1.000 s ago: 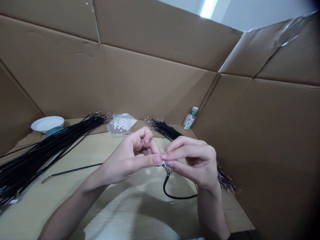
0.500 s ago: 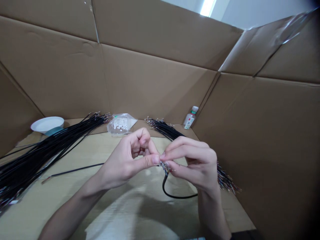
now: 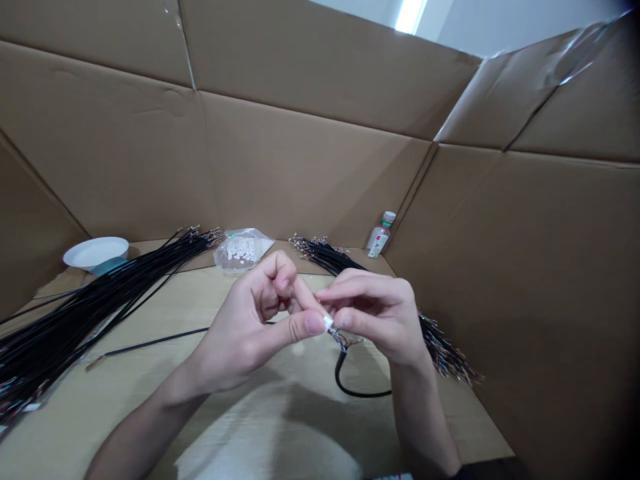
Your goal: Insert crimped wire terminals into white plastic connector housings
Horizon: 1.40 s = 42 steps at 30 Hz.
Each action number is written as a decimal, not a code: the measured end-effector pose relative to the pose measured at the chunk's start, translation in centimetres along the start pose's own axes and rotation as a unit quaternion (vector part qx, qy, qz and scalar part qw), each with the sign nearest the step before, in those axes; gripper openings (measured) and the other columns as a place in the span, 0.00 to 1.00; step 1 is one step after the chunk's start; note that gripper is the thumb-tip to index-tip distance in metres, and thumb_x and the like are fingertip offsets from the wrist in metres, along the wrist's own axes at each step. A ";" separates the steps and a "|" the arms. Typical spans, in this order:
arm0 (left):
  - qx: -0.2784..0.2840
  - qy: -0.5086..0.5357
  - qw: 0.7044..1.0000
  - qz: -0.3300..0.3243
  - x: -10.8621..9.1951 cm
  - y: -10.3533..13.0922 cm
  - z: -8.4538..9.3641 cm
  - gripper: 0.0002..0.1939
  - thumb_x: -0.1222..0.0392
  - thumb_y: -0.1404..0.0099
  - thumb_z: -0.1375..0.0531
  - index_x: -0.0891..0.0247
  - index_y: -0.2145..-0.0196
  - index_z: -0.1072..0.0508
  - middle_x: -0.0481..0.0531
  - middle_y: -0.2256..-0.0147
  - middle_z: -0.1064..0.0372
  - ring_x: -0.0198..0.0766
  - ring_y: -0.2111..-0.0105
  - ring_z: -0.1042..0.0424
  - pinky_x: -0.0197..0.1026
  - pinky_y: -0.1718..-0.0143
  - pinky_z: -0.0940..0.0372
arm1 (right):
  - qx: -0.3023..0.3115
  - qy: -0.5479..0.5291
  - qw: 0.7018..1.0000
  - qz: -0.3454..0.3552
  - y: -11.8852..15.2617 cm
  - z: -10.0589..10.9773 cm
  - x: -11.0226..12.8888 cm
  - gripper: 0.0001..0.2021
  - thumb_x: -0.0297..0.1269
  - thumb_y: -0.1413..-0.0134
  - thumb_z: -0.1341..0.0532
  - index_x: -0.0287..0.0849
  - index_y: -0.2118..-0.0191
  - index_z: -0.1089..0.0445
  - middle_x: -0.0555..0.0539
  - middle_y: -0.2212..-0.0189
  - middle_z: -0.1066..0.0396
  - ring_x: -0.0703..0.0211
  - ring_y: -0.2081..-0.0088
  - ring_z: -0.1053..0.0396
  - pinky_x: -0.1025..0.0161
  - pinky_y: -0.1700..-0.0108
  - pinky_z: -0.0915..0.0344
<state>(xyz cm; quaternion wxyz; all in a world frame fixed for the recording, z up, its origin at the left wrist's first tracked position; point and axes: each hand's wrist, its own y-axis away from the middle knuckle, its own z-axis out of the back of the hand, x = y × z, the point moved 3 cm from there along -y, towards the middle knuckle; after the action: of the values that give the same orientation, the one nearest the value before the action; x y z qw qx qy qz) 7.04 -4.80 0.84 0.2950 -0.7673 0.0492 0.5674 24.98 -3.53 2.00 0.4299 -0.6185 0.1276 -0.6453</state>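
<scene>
Between thumb and forefinger, my left hand (image 3: pixel 265 317) pinches a small white connector (image 3: pixel 329 323). Thin coloured wires (image 3: pixel 344 341) run from beside the connector to the stripped end of a black cable (image 3: pixel 340 383). That cable loops down and passes behind my right wrist. My right hand (image 3: pixel 377 310) is closed close to the connector's right side, its thumb tip touching or nearly touching it. A wire seems to be between its fingertips, but they largely hide it. Some loose wire ends stick out to the right below the right thumb.
A large bundle of black cables (image 3: pixel 110 293) lies at left, another bundle (image 3: pixel 445 350) behind my right hand. One single cable (image 3: pixel 155 341) lies on the table. At the back are a white bowl (image 3: pixel 95 252), a bag of white pieces (image 3: pixel 243 250) and a bottle (image 3: pixel 381 235). Cardboard walls (image 3: pixel 310 160) surround everything.
The white connector now shows between my fingertips. My right hand has shifted slightly left and its fingers have curled more. The cable's stripped end has moved a little right.
</scene>
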 end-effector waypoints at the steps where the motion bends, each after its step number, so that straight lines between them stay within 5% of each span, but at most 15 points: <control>1: -0.010 -0.001 1.000 -0.013 -0.1 0.1 -0.1 0.22 0.62 0.31 0.30 0.58 0.64 0.44 0.44 0.68 0.22 0.30 0.70 0.28 0.34 0.67 0.33 | -0.005 -0.023 1.000 -0.018 0.1 -0.2 -0.4 0.10 0.39 0.38 0.28 0.50 0.52 0.16 0.50 0.66 0.18 0.63 0.68 0.22 0.67 0.67 0.25; 4: -0.048 -0.009 0.997 -0.068 -0.3 0.1 -0.3 0.21 0.65 0.30 0.31 0.58 0.64 0.44 0.45 0.66 0.19 0.33 0.65 0.22 0.36 0.61 0.28 | -0.050 -0.059 0.997 -0.019 0.6 -0.9 -1.3 0.17 0.51 0.34 0.33 0.51 0.45 0.20 0.49 0.64 0.18 0.59 0.66 0.20 0.64 0.65 0.22; 6: -0.070 -0.002 0.992 -0.107 -0.3 -0.1 -0.3 0.20 0.66 0.30 0.31 0.58 0.64 0.43 0.44 0.66 0.18 0.32 0.67 0.20 0.36 0.61 0.26 | -0.077 -0.055 0.995 0.031 1.0 -1.5 -1.4 0.25 0.57 0.40 0.31 0.49 0.43 0.23 0.46 0.60 0.18 0.56 0.64 0.19 0.61 0.64 0.20; 11: -0.119 -0.013 0.979 -0.164 -0.1 -0.3 -0.2 0.20 0.68 0.30 0.31 0.59 0.65 0.42 0.44 0.65 0.17 0.29 0.68 0.20 0.31 0.62 0.26 | -0.149 0.127 0.964 0.182 1.3 -2.2 -0.2 0.19 0.27 0.47 0.26 0.45 0.48 0.21 0.47 0.64 0.19 0.57 0.67 0.22 0.61 0.66 0.23; 15: -0.139 -0.032 0.973 -0.180 0.0 -0.2 -0.3 0.19 0.67 0.31 0.30 0.59 0.65 0.40 0.45 0.65 0.17 0.29 0.66 0.20 0.29 0.62 0.26 | -0.176 0.180 0.947 0.198 1.1 -2.3 0.4 0.14 0.21 0.44 0.31 0.45 0.55 0.21 0.49 0.68 0.19 0.59 0.69 0.24 0.61 0.68 0.26; 29: -0.161 -0.063 0.969 -0.178 0.8 -0.2 -0.3 0.20 0.64 0.31 0.30 0.58 0.64 0.42 0.46 0.66 0.19 0.32 0.68 0.23 0.34 0.64 0.29 | -0.268 0.024 0.962 0.051 1.7 -3.3 -1.1 0.08 0.25 0.41 0.31 0.47 0.63 0.21 0.53 0.70 0.23 0.65 0.73 0.28 0.65 0.72 0.30; 35: -0.142 -0.164 0.955 -0.201 0.1 -0.1 0.3 0.10 0.64 0.28 0.34 0.58 0.54 0.32 0.46 0.63 0.23 0.34 0.64 0.25 0.38 0.61 0.31 | -0.238 -0.130 0.961 -0.052 1.1 -2.9 -1.1 0.08 0.27 0.44 0.26 0.48 0.62 0.19 0.54 0.72 0.20 0.69 0.77 0.26 0.72 0.76 0.26; 42: -0.064 -0.300 0.911 -0.276 -1.1 0.1 0.9 0.18 0.72 0.28 0.38 0.57 0.44 0.27 0.46 0.62 0.27 0.32 0.62 0.28 0.38 0.59 0.32 | -0.190 -0.196 0.955 -0.112 1.0 -2.8 -1.6 0.05 0.31 0.43 0.25 0.46 0.64 0.20 0.54 0.73 0.20 0.68 0.76 0.23 0.74 0.74 0.23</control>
<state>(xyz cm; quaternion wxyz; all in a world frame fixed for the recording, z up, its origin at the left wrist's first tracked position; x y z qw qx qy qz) 5.80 -4.71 1.65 0.3913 -0.5607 -0.2918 0.6688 22.59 -4.03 -0.39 0.2456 -0.8137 0.0907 -0.5190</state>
